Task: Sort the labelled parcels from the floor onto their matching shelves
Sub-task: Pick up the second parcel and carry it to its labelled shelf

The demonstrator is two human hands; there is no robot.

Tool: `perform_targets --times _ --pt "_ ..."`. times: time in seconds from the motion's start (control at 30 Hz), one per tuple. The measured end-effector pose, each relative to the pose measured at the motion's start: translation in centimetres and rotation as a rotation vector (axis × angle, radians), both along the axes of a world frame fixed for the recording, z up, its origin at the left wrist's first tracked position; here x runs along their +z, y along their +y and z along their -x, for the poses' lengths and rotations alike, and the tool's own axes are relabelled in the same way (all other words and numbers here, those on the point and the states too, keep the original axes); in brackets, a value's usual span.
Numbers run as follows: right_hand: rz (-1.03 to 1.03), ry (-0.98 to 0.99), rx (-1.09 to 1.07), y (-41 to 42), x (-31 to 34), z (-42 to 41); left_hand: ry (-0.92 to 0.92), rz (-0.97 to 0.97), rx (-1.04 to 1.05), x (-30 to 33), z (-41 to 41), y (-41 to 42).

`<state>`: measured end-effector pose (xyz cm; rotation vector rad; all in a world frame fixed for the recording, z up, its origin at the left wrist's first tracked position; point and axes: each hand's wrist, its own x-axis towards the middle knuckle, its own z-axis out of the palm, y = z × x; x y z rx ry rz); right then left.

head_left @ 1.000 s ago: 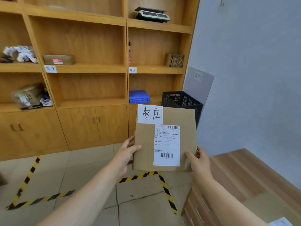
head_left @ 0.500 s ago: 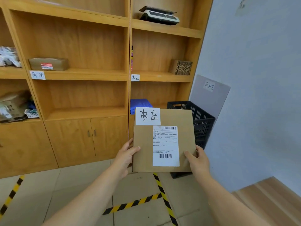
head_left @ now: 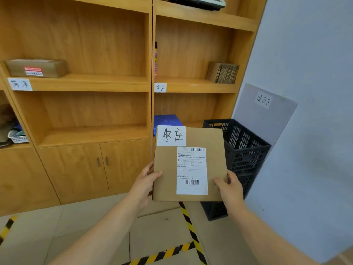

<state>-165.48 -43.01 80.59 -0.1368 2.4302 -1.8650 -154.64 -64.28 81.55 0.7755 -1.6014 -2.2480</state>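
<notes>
We face the wooden shelving [head_left: 149, 54]; the shelf tagged 枣庄 [head_left: 160, 87] lies above and slightly left of the flat cardboard parcel [head_left: 166, 180] we hold upright, long axis vertical. Our left hand [head_left: 145, 181] and right hand [head_left: 230, 186] are closed on its lower side edges, about equally near. Its handwritten label [head_left: 171, 135] reads 枣庄, matching. Another tag [head_left: 20, 84] reads 菏泽; a sign [head_left: 263, 100] reads 退回区, we think.

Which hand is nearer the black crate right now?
Right. The right hand grips the parcel's right edge, directly in front of the black crate. The left hand holds the opposite edge, farther away.
</notes>
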Motion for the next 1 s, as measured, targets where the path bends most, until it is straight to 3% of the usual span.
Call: perform_targets --times 0.43,1.0 --pt "0.093 0.048 0.112 -7.7 2.7 23.7 0.074 0.04 0.094 3.3 21.7 -6.7" --pt "0.127 0.106 0.172 -21.2 4.6 45.8 0.149 0.154 0.114 4.0 42.8 -19.7"
